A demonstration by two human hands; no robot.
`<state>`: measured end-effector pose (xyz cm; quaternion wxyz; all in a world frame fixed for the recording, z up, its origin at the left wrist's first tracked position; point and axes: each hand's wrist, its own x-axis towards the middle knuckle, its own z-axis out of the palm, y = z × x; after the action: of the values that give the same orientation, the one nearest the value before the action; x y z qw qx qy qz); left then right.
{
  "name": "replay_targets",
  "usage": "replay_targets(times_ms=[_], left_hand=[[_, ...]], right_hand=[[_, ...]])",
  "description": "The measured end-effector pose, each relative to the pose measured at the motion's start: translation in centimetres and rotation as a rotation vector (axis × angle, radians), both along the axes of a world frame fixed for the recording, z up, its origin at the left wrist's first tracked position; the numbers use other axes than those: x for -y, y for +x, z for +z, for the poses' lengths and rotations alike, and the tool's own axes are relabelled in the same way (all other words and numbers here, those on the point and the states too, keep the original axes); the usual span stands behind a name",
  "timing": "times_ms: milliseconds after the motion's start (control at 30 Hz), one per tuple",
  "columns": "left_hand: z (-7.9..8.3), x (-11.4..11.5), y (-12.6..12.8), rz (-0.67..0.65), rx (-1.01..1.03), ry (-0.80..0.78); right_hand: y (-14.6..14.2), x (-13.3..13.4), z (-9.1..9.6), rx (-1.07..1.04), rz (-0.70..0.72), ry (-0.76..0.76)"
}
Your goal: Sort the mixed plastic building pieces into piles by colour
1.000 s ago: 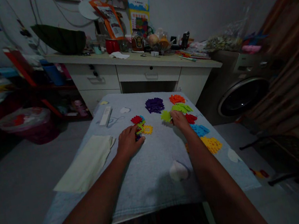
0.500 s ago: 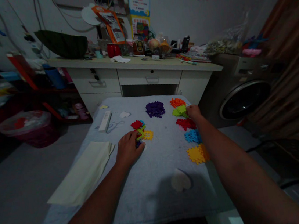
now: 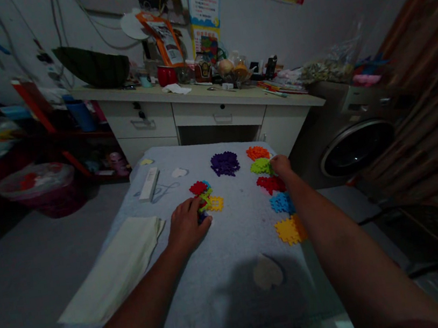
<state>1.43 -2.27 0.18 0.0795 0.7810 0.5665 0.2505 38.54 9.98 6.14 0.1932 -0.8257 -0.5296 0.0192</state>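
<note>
My left hand [image 3: 187, 225] rests on the grey cloth [image 3: 226, 271], fingers curled on a joined cluster of red, green, blue and yellow plastic pieces [image 3: 206, 196]. My right hand [image 3: 280, 164] reaches to the far right, its fingers closed at the edge of the green pile [image 3: 260, 166]. Sorted piles lie beside that arm: purple [image 3: 224, 163], orange [image 3: 257, 152], red [image 3: 269, 184], blue [image 3: 280, 202] and yellow [image 3: 288, 229].
A folded pale cloth [image 3: 115, 265] lies at the left of the table, a white remote-like box [image 3: 148, 183] further back. A cluttered white desk [image 3: 211, 105] stands behind, a washing machine [image 3: 355, 128] to the right, a red bin [image 3: 40, 186] on the floor left.
My right hand has gone from the middle green piece out to the green pile at the right. The view has shifted slightly. My left hand stays on the cluster.
</note>
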Motion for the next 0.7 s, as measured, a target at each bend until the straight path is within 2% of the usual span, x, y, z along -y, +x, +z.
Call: replay_targets(times_ms=[467,700], left_hand=[[0.1,1.1,-1.4,-0.038,0.003,-0.011],[0.0,1.7,-1.4,-0.031,0.013,-0.003]], right_hand=[[-2.3,0.8,-1.1,0.097,0.088,-0.068],[-2.0,1.3,-1.0,0.098,0.083,-0.083]])
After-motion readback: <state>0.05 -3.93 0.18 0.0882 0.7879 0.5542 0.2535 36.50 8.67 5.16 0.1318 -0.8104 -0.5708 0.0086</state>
